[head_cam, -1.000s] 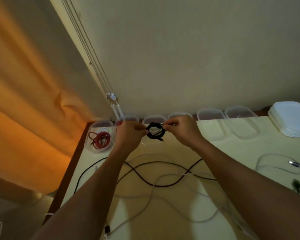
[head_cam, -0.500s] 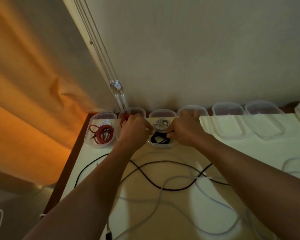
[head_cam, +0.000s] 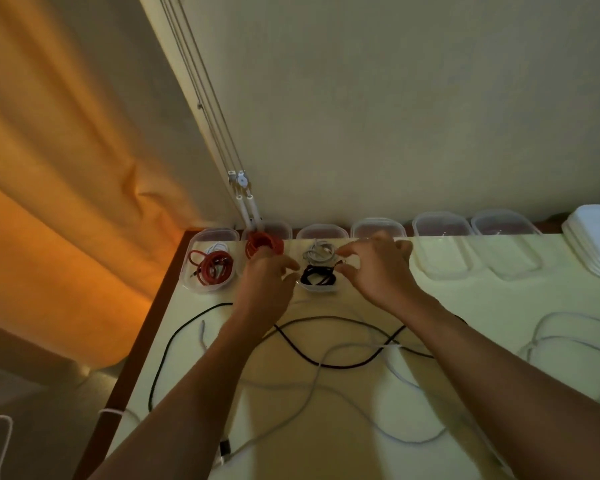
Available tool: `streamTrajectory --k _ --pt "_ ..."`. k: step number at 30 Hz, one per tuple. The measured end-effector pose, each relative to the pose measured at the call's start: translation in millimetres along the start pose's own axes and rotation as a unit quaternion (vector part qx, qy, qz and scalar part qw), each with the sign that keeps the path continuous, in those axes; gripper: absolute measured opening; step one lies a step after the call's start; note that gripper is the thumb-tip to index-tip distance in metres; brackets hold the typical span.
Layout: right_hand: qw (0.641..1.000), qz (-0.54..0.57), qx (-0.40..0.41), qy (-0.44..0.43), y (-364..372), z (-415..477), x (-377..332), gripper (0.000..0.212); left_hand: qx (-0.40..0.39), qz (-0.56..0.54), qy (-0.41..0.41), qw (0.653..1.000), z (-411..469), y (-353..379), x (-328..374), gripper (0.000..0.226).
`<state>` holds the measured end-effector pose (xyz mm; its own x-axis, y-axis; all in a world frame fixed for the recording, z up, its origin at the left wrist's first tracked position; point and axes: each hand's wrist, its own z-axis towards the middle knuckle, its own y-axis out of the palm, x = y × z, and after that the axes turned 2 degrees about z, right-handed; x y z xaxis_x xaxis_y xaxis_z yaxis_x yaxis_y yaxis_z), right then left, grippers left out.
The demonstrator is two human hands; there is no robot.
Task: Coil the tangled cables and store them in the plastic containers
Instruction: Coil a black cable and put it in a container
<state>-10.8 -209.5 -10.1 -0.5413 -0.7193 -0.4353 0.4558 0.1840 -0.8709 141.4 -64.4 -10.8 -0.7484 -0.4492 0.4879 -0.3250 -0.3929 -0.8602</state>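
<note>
Along the back edge of the pale table (head_cam: 361, 452), against the wall, stood a row of clear plastic containers. The black coil (head_cam: 317, 276) lay in the near half of the third container (head_cam: 317, 289), with a grey-white coil (head_cam: 317, 255) behind it in the same tub. The left hand (head_cam: 267, 275) hovered just left of that tub, fingers loosely curled and gripping nothing, and it hid the near part of the second container, where a red coil (head_cam: 264, 244) showed. The right hand (head_cam: 374, 268) hung just right of the black coil, fingers fanned and relaxed, thumb and forefinger apart; it covered the front of the fourth container (head_cam: 378, 225). The first container (head_cam: 192, 271) held a red cable (head_cam: 212, 268) with a white one. Two more clear tubs (head_cam: 440, 251) stood to the right, then a stack of white lids (head_cam: 593, 244). Whether any of these carried lettering could not be told in the dim light. A loose black cable (head_cam: 326, 362) and a white cable (head_cam: 312, 386) crossed each other on the table under both forearms. An orange curtain (head_cam: 49, 202) and blind cords (head_cam: 201, 98) hung at the left.
</note>
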Motion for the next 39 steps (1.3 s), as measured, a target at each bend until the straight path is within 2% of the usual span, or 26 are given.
streamTrajectory --k 3,6,10,12,16,20,24,26,32,34,37,39 --pt "0.999 0.024 0.029 -0.007 -1.7 -38.1 -5.7 0.016 0.001 -0.013 -0.007 1.000 -48.2 -6.3 -8.2 0.013" --pt "0.999 0.040 -0.005 -0.007 6.1 -79.2 -10.3 0.008 -0.031 0.017 -0.055 0.998 -93.1 -4.5 -22.1 0.020" --pt "0.996 0.028 -0.081 0.006 16.6 -128.7 -14.8 0.016 -0.037 0.108 -0.147 0.982 -137.9 -4.7 -39.3 0.042" --pt "0.994 0.020 -0.104 0.016 20.7 -149.1 -17.3 0.023 -0.048 0.145 -0.179 0.972 -152.4 -5.6 -48.0 0.036" --pt "0.988 0.013 -0.152 0.028 23.6 -173.3 -26.5 0.036 -0.037 0.125 -0.176 0.976 -168.4 -7.4 -54.2 0.015" --pt "0.989 0.053 -0.139 0.021 12.2 -177.9 -38.9 0.040 -0.018 0.032 -0.191 0.981 -170.3 -15.8 -42.4 0.024" --pt "0.985 0.165 -0.044 -0.020 -12.4 -177.1 -56.3 0.036 0.025 -0.099 -0.162 0.981 -172.1 -38.9 -7.7 0.023" --pt "0.981 0.185 -0.015 -0.057 -28.3 -175.6 -66.8 0.037 0.036 -0.154 -0.141 0.977 -174.8 -56.1 12.0 0.020" --pt "0.962 0.201 0.018 -0.183 -81.4 -168.4 -103.7 0.036 0.060 -0.192 -0.014 0.979 -187.4 -108.5 62.2 0.014" --pt "0.964 0.209 0.005 -0.167 -99.1 -166.9 -113.3 0.035 0.080 -0.209 0.016 0.974 -188.2 -127.7 74.5 0.014" --pt "0.959 0.259 -0.034 -0.105 -116.7 -165.2 -115.4 0.018 0.112 -0.209 0.051 0.970 -184.6 -156.0 91.8 0.015" --pt "0.953 0.289 -0.035 -0.082 -127.6 -163.6 -114.7 0.015 0.132 -0.224 0.062 0.964 -182.2 -174.8 103.9 0.015"
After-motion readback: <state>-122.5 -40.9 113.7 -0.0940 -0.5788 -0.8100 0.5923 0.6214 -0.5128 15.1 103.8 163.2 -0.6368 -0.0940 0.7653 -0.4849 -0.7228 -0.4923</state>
